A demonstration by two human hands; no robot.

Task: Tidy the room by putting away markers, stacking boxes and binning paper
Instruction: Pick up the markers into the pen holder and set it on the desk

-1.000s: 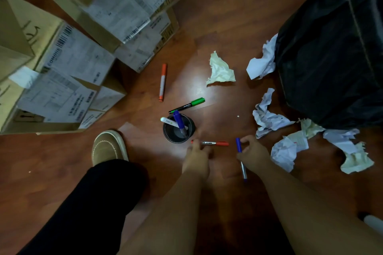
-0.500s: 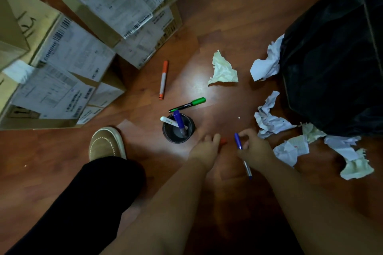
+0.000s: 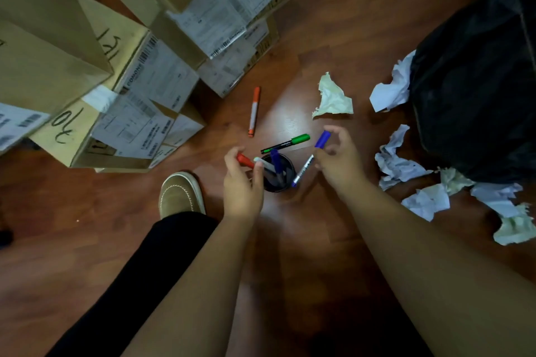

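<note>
I am crouched over a wooden floor, in the marker step of the tidy-up; judging by the scene, the boxes and the paper are not yet dealt with. My left hand (image 3: pixel 242 182) has its fingers curled round a red marker (image 3: pixel 245 160), held just above and to the left of a small black cup (image 3: pixel 279 174) that stands on the floor; this grip is closed on the marker. My right hand (image 3: pixel 338 155) pinches a blue marker (image 3: pixel 311 158) between thumb and fingertips, its blue cap pointing up and away, its lower tip slanting down toward the right rim of the cup; this grip is also closed on its marker.

The cup already holds 2 markers, 1 white and 1 blue-capped, both leaning. A green marker (image 3: pixel 285 143) lies on the floor just behind the cup; an orange marker (image 3: pixel 254 111) lies farther back, near the cardboard boxes (image 3: pixel 130 113) at the left.

The next move, as I judge it, calls for tipping each held marker upright over the cup and letting go, 1 at a time, then reaching for the green and orange ones. Crumpled paper (image 3: pixel 333 97) is scattered to the right, beside a black bin bag (image 3: pixel 478 90).
</note>
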